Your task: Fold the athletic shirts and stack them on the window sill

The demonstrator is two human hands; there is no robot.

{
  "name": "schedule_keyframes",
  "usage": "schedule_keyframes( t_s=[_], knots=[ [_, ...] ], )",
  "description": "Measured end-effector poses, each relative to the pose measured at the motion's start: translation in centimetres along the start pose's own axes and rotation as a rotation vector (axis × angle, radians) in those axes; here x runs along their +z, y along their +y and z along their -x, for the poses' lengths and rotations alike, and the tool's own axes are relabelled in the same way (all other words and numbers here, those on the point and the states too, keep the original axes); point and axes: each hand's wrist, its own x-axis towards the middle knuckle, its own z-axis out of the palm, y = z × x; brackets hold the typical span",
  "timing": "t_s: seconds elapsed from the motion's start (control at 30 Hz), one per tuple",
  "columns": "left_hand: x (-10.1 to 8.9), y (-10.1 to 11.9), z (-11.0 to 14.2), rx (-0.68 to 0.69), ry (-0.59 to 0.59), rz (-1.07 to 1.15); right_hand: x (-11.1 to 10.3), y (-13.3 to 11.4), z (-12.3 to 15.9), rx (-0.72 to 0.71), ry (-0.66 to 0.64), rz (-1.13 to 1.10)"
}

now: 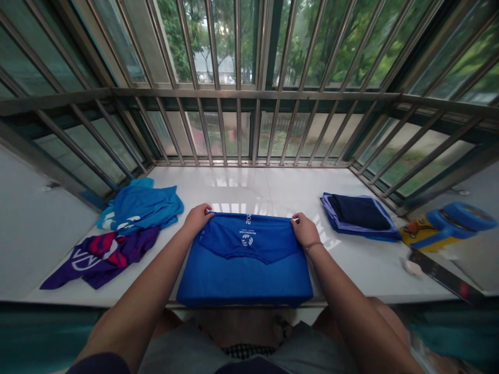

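A blue T-shirt point(241, 280) with a white print lies spread on the white sill in front of me, its far part folded over toward me. At the far left corner of the fold, my left hand point(199, 215) pinches the cloth between thumb and fingers. My right hand point(305, 228), with a thin band at the wrist, pinches the far right corner the same way. The fold's far edge runs straight between both hands. The shirt's near edge reaches the front of the sill.
Crumpled light blue shirts point(144, 205) and a purple shirt point(109, 254) lie at left. A folded stack of clothes point(358, 215) sits at right, beside a yellow and blue jar point(448, 226) and a dark flat box point(444, 275). Metal window bars point(253, 94) bound the white sill point(249, 179).
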Motion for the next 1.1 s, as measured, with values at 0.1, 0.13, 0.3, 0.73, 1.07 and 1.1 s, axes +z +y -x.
schedule_keyframes(
  t_s=[0.1,0.13,0.3,0.73,1.07,1.1],
  knots=[
    [0.0,0.3,2.0,0.103,0.083,-0.024,-0.2,0.1,1.9,-0.093,0.068,0.027],
    [0.2,0.5,3.0,0.168,0.105,-0.028,-0.2,0.0,2.8,-0.170,0.075,0.034],
    [2.8,1.1,9.5,0.509,-0.019,0.016,0.7,-0.1,7.6,-0.586,-0.085,0.145],
    [-1.8,1.8,-1.7,0.271,-0.252,-0.150,-1.5,-1.5,-2.2,-0.393,-0.231,0.334],
    [-5.3,3.1,-5.6,0.266,-0.223,-0.207,-3.5,-3.2,-6.3,-0.379,-0.154,0.322],
    [-6.0,3.1,-5.3,0.265,-0.180,-0.206,-4.1,-3.5,-6.3,-0.384,-0.113,0.309]
  ],
)
